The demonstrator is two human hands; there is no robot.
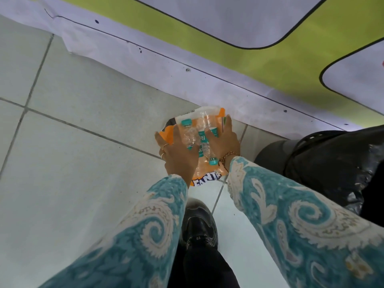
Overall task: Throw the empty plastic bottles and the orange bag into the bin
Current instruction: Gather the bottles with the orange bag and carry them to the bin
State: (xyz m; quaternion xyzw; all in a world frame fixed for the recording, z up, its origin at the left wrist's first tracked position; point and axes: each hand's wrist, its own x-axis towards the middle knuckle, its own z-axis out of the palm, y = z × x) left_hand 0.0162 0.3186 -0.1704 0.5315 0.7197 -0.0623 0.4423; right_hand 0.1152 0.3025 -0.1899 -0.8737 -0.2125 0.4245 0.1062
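An orange bag (220, 113) with a white upper part lies on the tiled floor, right at the edge of a white sheet. Several clear plastic bottles (204, 121) with teal caps lie across it. My left hand (176, 154) rests palm down on the bag's left side and the bottles, fingers spread. Spread the same way, my right hand (223, 140) covers the bottles and the bag's right edge. Neither hand visibly grips anything. The bin (272, 154), grey with a black liner (324, 163), stands just to the right of the bag.
A large white and green sheet (207, 80) covers the floor beyond the bag. My black shoe (199, 223) stands just below it. Pale floor tiles (83, 152) stretch to the left.
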